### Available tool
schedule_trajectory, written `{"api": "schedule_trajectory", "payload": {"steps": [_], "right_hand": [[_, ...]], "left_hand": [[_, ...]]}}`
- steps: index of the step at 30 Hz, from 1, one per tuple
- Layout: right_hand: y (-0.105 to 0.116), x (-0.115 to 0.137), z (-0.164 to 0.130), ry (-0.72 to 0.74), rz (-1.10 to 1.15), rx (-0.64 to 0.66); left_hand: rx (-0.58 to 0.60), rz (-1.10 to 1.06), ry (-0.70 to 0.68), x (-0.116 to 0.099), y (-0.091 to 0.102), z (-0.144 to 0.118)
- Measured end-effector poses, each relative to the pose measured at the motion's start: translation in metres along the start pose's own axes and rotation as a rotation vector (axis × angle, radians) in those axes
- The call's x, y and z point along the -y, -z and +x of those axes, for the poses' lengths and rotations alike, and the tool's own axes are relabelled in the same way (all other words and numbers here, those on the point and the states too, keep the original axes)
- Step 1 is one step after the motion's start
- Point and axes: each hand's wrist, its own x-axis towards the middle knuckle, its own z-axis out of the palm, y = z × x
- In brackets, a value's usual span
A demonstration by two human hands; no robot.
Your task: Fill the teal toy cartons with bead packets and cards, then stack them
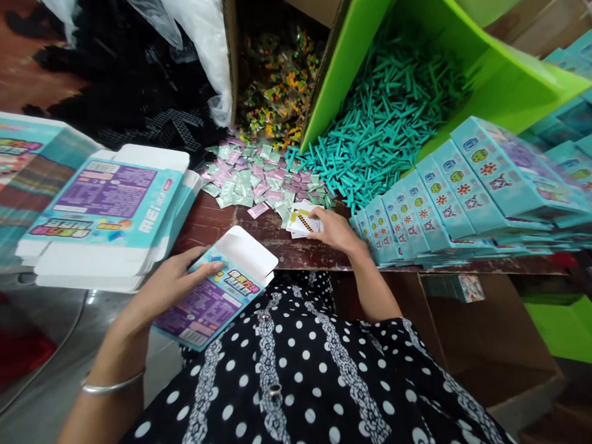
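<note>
My left hand [188,281] grips a teal and purple printed box [216,302] by its side, with the thumb across its face. A white flap at the box's upper end stands open. At the table's front edge my right hand [332,228] has its fingers closed on a small white card [300,220] with a yellow and black print; more white card edges show under it. Just behind the card lie small pink and pale green packets [263,178]. Loose teal sticks [380,128] are heaped behind my right hand.
Flat unfilled boxes [105,203] are stacked on the left. Rows of upright teal boxes [435,198] stand at the right. A lime-green bin [504,66] holds the sticks, beside a carton with orange and green bagged pieces [281,86]. A cardboard box [494,331] sits below the table.
</note>
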Motion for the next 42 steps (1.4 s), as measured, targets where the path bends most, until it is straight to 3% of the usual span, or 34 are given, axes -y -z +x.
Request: {"api": "schedule_trajectory", "payload": {"steps": [6, 13, 15, 19, 21, 24, 27, 31, 38, 42], "right_hand": [[0.009, -0.009, 0.012, -0.052, 0.077, 0.027], [0.01, -0.011, 0.008, 0.005, 0.094, 0.028], [0.012, -0.007, 0.007, -0.009, 0.033, -0.034], [0.019, 0.014, 0.021, -0.063, -0.121, -0.336], [0.021, 0.032, 0.037, -0.033, -0.162, -0.368], [0.015, 0.064, 0.065, 0.075, -0.295, -0.195], [-0.001, 0.09, 0.089, 0.29, -0.475, 0.039], [-0.028, 0.109, 0.106, 0.439, -0.571, 0.213], [-0.049, 0.12, 0.118, 0.475, -0.584, 0.276], [-0.04, 0.116, 0.123, 0.358, -0.5, 0.184]], "left_hand": [[0.03, -0.053, -0.002, 0.002, -0.002, 0.006], [0.002, -0.074, 0.021, 0.007, 0.001, 0.004], [-0.031, -0.075, 0.03, 0.008, 0.001, 0.003], [-0.057, -0.084, 0.018, 0.006, 0.0, 0.006], [-0.064, -0.086, 0.021, 0.004, -0.002, 0.008], [-0.059, -0.085, 0.039, 0.003, -0.003, 0.01], [-0.043, -0.091, 0.043, 0.003, -0.003, 0.011], [-0.043, -0.102, 0.035, 0.008, -0.004, 0.012], [-0.049, -0.098, 0.035, 0.01, -0.003, 0.014], [-0.066, -0.13, 0.029, 0.008, -0.004, 0.011]]}}
